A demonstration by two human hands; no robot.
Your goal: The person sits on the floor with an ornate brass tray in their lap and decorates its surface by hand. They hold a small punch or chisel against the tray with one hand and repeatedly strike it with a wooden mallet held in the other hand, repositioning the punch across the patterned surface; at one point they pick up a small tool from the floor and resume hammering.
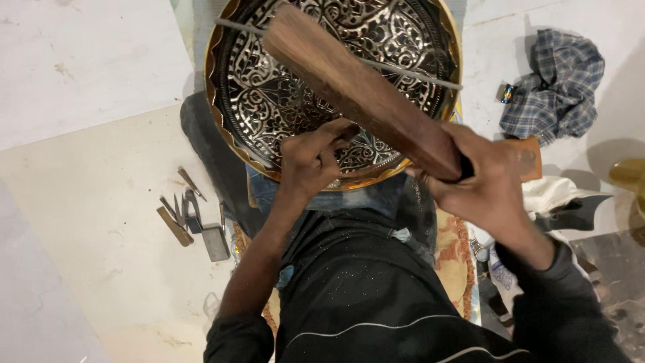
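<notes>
A large round brass tray (238, 144) with a scalloped rim and dense engraved floral patterns rests tilted against my lap. My left hand (312, 158) pinches a small chisel, mostly hidden by the fingers, against the tray's lower part. My right hand (487, 181) grips a long brown wooden mallet (356, 87), raised diagonally over the tray. A thin metal rod (416, 75) lies across the tray behind the mallet.
Several small metal chisels and a block (191, 218) lie on the pale floor to the left. A crumpled checked cloth (554, 84) sits at the upper right, with a brass object (631, 175) at the right edge. A patterned mat (457, 252) lies under me.
</notes>
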